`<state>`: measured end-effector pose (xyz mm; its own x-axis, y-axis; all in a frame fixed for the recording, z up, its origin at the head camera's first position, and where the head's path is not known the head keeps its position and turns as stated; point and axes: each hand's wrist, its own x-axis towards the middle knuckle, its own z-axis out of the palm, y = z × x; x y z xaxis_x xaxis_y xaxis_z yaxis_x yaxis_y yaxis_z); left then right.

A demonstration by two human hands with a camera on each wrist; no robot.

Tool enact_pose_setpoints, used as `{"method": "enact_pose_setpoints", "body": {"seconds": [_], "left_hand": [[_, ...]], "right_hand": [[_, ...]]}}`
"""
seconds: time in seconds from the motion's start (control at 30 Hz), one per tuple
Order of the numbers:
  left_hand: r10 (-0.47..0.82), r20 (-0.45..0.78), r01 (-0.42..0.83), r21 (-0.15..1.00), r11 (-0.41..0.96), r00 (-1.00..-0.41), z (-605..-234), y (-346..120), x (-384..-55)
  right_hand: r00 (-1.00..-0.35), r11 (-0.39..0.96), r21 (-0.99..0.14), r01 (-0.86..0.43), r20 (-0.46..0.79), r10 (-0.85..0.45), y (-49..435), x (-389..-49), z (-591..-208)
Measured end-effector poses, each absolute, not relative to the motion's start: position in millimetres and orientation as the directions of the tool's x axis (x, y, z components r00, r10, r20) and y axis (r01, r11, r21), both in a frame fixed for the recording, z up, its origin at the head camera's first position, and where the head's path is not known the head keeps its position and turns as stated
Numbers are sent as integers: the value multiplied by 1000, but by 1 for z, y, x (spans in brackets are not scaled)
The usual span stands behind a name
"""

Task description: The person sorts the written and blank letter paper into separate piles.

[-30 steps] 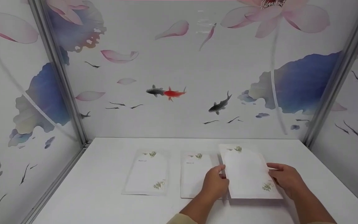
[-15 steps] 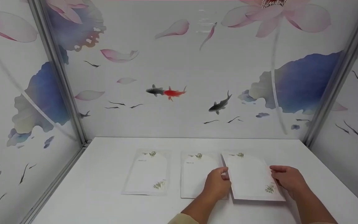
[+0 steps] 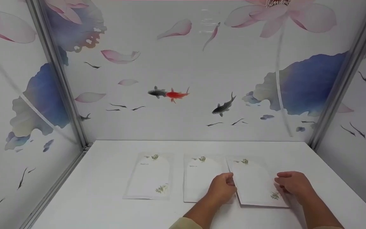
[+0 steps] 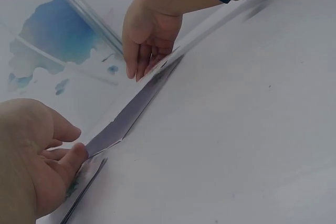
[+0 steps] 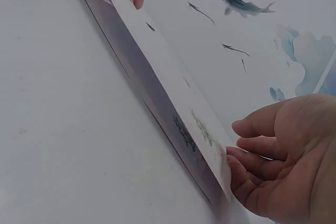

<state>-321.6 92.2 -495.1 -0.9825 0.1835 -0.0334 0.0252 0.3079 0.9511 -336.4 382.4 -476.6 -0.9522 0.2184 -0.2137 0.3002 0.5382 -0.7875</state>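
A white sheet of stationery (image 3: 253, 184) with a leaf print in two corners is held between both hands at the right of the table. My left hand (image 3: 221, 189) pinches its left edge. My right hand (image 3: 295, 183) holds the right edge; in the right wrist view the thumb and fingers of the right hand (image 5: 289, 161) meet at the sheet's corner. That view shows the sheet (image 5: 173, 82) tilted above a shaded printed surface, with a narrow gap between. From the left wrist view, the left hand (image 4: 39, 153) has its thumb at the near end.
A similar printed sheet (image 3: 199, 181) lies just left of the held one, partly covered by the left hand. Farther left lies another (image 3: 149, 178). All are on a white table (image 3: 91, 197), enclosed by panels (image 3: 183, 63) painted with lotus and fish.
Both hands have lowered the sheet close to the table and brought it slightly toward me and to the right. The two sheets at left stay where they were.
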Motion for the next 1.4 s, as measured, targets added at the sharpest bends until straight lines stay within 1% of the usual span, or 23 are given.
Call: {"method": "enact_pose_setpoints", "body": {"seconds": [0.07,0.17,0.4,0.53,0.77,0.9,1.03,1.27,1.4], "left_hand": [[194,-40,18,957,290,-980,-494,91,-321],[198,-43,10,965,261,-979,-491,88,-321],[159,-33,2,977,215,-987,-485,73,-326],[149,1,35,973,227,-989,-484,54,-332],[116,70,103,946,306,-991,-483,22,-342],[91,101,126,937,327,-991,-484,1,-348],[56,107,119,940,319,-993,-484,-22,-353],[-11,58,52,958,284,-998,-480,-55,-361],[-40,49,34,950,309,-998,-480,-69,-363]], "right_hand": [[-951,538,-786,305,-219,219,383,-336,-475],[-959,522,-808,274,-193,207,383,-335,-474],[-976,480,-854,202,-135,170,364,-342,-472],[-984,468,-870,156,-99,145,343,-346,-473],[-993,453,-885,106,-69,98,300,-354,-474],[-996,429,-900,71,-41,78,278,-358,-473],[-998,412,-909,59,-40,54,255,-360,-471],[-1000,385,-923,8,1,25,222,-362,-466],[-1000,401,-916,-7,14,16,210,-363,-465]]}}
